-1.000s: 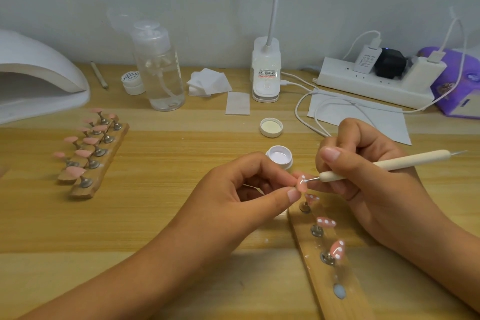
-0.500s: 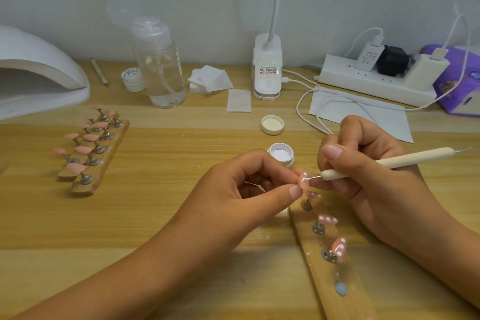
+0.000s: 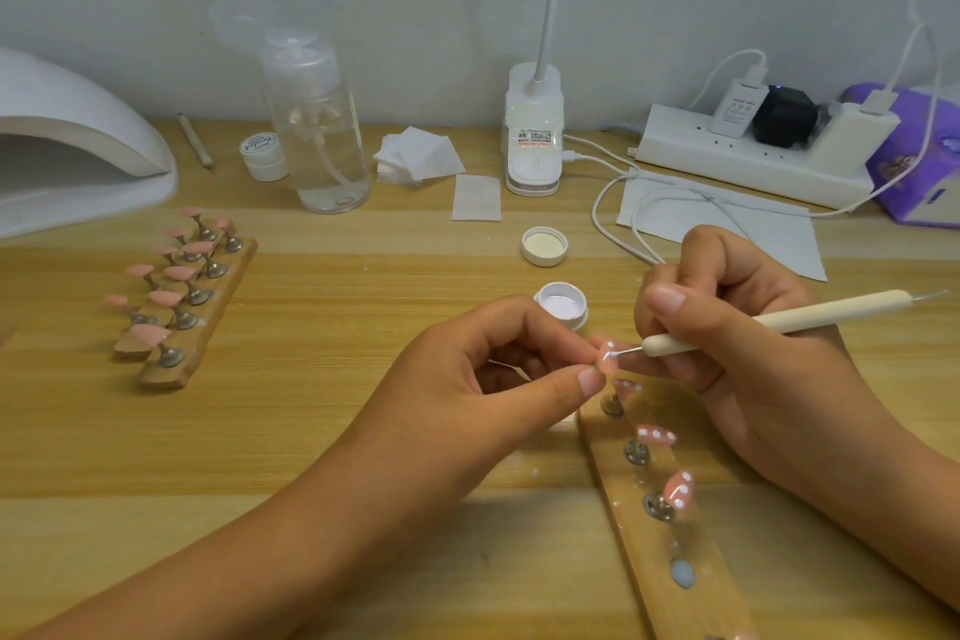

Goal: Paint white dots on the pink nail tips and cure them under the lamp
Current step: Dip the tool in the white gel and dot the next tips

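Note:
My left hand (image 3: 483, 379) pinches a pink nail tip (image 3: 607, 359) between thumb and forefinger, just above a wooden holder strip (image 3: 670, 551). My right hand (image 3: 737, 343) grips a cream dotting tool (image 3: 779, 322); its metal point touches the held tip, which bears white dots. Three dotted pink tips (image 3: 657, 436) stand on pegs along that strip. An open pot of white paint (image 3: 562, 304) sits behind my hands, its lid (image 3: 544, 246) farther back. The white curing lamp (image 3: 72, 146) stands at the far left.
Two wooden strips with several plain pink tips (image 3: 182, 296) lie at the left. At the back stand a clear pump bottle (image 3: 317, 130), a small white jar (image 3: 264, 156), wipe pads (image 3: 418, 153), a desk lamp base (image 3: 535, 130), a power strip (image 3: 753, 156) with cables and a purple pack (image 3: 919, 156).
The dotting tool's point has shifted slightly down the held tip. Both hands stay in nearly the same place.

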`<state>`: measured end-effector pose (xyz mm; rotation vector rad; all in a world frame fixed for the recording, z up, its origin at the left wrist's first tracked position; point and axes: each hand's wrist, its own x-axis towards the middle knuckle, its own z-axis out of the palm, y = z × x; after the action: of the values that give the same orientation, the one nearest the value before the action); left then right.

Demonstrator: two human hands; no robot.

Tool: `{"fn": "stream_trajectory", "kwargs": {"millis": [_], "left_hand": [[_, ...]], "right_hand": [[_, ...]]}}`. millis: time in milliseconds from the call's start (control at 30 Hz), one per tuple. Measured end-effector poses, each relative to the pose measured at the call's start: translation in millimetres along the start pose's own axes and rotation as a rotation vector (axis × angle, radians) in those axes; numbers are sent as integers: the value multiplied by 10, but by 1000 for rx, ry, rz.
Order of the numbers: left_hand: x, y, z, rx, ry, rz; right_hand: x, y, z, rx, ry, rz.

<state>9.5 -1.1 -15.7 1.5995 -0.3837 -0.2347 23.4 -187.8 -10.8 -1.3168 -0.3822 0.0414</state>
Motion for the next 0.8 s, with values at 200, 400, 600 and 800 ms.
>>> {"fn": "stream_trajectory", "kwargs": {"millis": [200,400,600,800], "left_hand": [[0,-2,-2,5,-1,4],[-3,-2,0,11,2,3],[-1,-5,-1,14,-1,9],[2,-8,-1,1,-6,13]], "right_hand": [[-3,-1,-4,-6,-9,-1],[-5,-1,-13,-3,-14,-7],[-1,8,-21,3,-13,-12],[-5,-3,-4,7,-3,-4]]}}
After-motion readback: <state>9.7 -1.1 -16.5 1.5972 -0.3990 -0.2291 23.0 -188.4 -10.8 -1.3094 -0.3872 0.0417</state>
